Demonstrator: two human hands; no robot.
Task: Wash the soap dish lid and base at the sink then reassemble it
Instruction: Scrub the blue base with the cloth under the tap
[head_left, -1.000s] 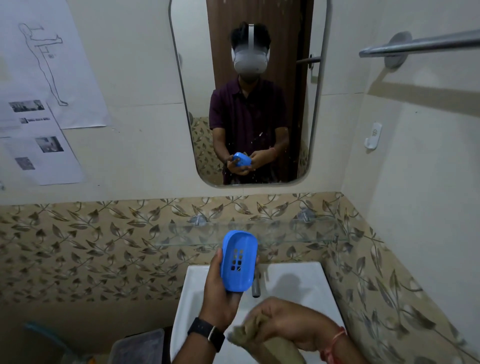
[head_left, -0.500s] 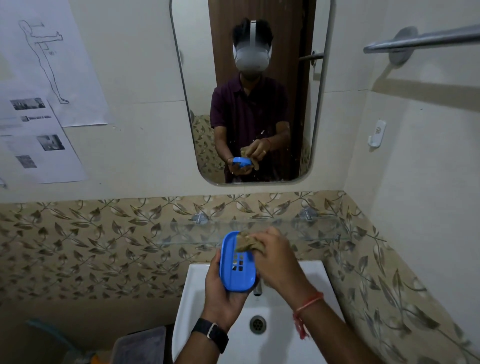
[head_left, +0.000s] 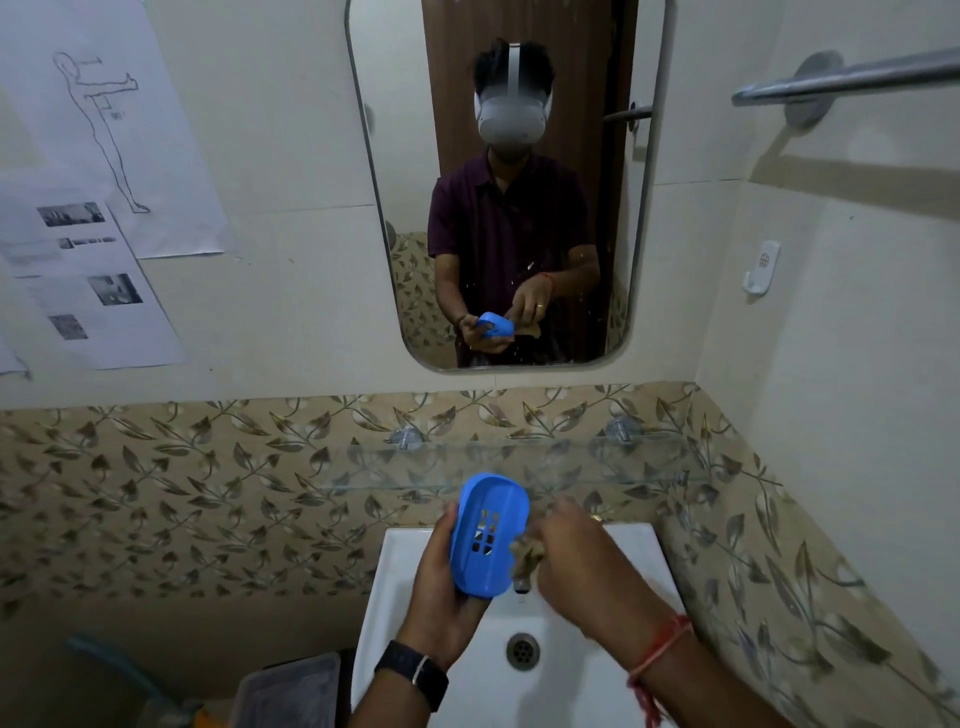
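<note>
Sink (head_left: 400, 577) below mirror (head_left: 395, 171), leaf-patterned tiles (head_left: 208, 493)

Mirror (head_left: 395, 156) hangs above glass shelf (head_left: 571, 467); printed sheets (head_left: 93, 291) on L wall, towel bar (head_left: 857, 78) & hook (head_left: 761, 267) on R wall.

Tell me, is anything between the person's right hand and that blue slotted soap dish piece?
Only the brownish cloth that the right hand itself holds, at the right edge of the blue piece. Nothing else visible stands between them. The left hand grips the piece directly.
</note>
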